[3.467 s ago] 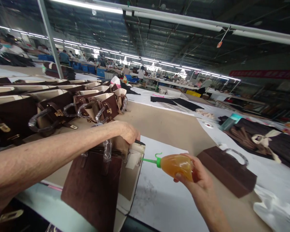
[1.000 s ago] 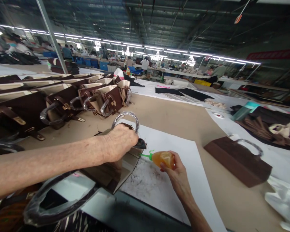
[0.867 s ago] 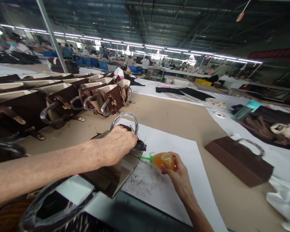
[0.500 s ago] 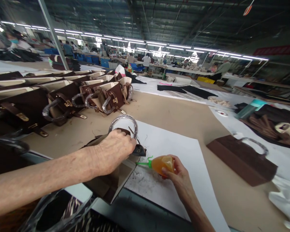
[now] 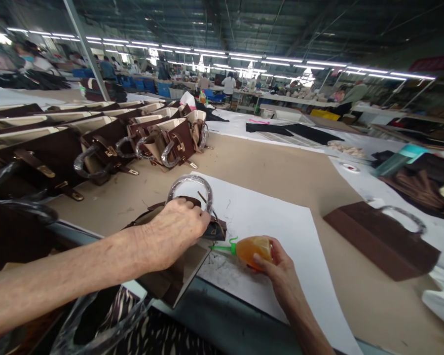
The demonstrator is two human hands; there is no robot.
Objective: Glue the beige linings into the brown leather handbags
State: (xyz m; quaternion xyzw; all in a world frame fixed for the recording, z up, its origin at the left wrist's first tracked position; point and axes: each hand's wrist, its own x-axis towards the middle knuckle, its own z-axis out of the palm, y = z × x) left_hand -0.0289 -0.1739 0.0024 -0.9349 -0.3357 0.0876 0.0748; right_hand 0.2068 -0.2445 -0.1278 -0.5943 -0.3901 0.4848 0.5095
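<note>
In the head view, my left hand (image 5: 181, 224) is closed on the top of a brown handbag (image 5: 173, 281), which lies tilted at the table's near edge. The bag's plastic-wrapped handle (image 5: 190, 180) arches up just beyond my knuckles. My right hand (image 5: 281, 266) is wrapped around an orange squeeze bottle (image 5: 253, 251) lying sideways. Its thin green nozzle (image 5: 222, 247) points left, at the bag's edge; whether it touches cannot be told. Under both is a white sheet (image 5: 281, 217) with dark marks and thread bits.
Several brown bags (image 5: 173, 143) stand in rows at the left. Another brown bag (image 5: 385, 241) lies on the tan table covering (image 5: 266, 160) at the right, near white plastic (image 5: 442, 296). A teal-lidded container (image 5: 401, 159) sits behind. A patterned bag (image 5: 133, 325) is below the edge.
The camera view has shifted slightly, so most things appear a little further right. Both hands keep their holds, and the bottle stays beside the bag's edge.
</note>
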